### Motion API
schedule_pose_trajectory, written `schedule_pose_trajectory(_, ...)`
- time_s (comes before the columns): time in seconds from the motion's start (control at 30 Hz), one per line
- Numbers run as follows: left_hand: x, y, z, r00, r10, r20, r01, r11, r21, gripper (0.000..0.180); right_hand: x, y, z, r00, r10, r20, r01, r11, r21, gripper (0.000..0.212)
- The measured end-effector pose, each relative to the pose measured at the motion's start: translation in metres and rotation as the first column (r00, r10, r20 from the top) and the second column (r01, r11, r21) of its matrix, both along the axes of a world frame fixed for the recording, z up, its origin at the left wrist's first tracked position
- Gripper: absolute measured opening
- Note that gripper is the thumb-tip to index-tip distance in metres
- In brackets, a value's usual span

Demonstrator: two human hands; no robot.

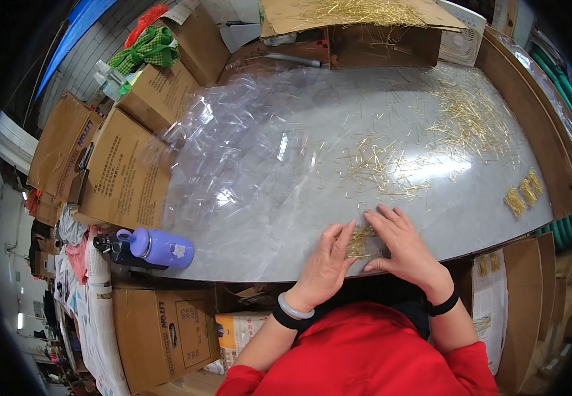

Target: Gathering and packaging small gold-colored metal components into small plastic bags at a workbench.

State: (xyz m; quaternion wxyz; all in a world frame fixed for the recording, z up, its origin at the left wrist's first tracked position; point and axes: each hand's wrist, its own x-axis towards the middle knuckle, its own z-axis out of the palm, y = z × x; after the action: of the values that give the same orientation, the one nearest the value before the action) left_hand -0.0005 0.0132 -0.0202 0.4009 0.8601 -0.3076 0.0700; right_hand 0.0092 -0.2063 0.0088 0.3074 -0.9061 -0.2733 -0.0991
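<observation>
At the front edge of the table, a small clear bag (358, 245) with gold wire hooks in it lies between my two hands. My left hand (325, 264) is closed at the bag's left side, index finger and thumb against it. My right hand (405, 247) lies on the right side with fingers stretched out and a little apart, its thumb by the bag's lower edge. Just beyond my hands, loose gold wire hooks (385, 168) are scattered on the grey tabletop (259, 254). Several filled bundles of hooks (523, 191) lie near the right edge.
Many clear plastic bags (233, 142) spread over the table's left half. A purple bottle (167, 249) rests at the front left corner. Cardboard boxes (127, 171) line the left side. More hooks (474, 119) heap at right, beside a cardboard wall (530, 119); others lie on a cardboard sheet (286, 16).
</observation>
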Motion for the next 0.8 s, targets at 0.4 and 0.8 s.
schedule_pose_trajectory(0.4,0.003,0.008,0.006,0.993,-0.035,-0.109,0.022,0.992,-0.120,0.090,0.000,0.011,-0.004,0.988,0.022,-0.151,-0.023,1.000,-0.004,0.069)
schedule_pose_trajectory(0.8,-0.028,-0.015,0.002,0.958,0.268,-0.107,-0.253,0.958,0.132,0.069,0.001,0.041,-0.016,0.978,0.202,0.052,-0.198,0.977,-0.084,0.047)
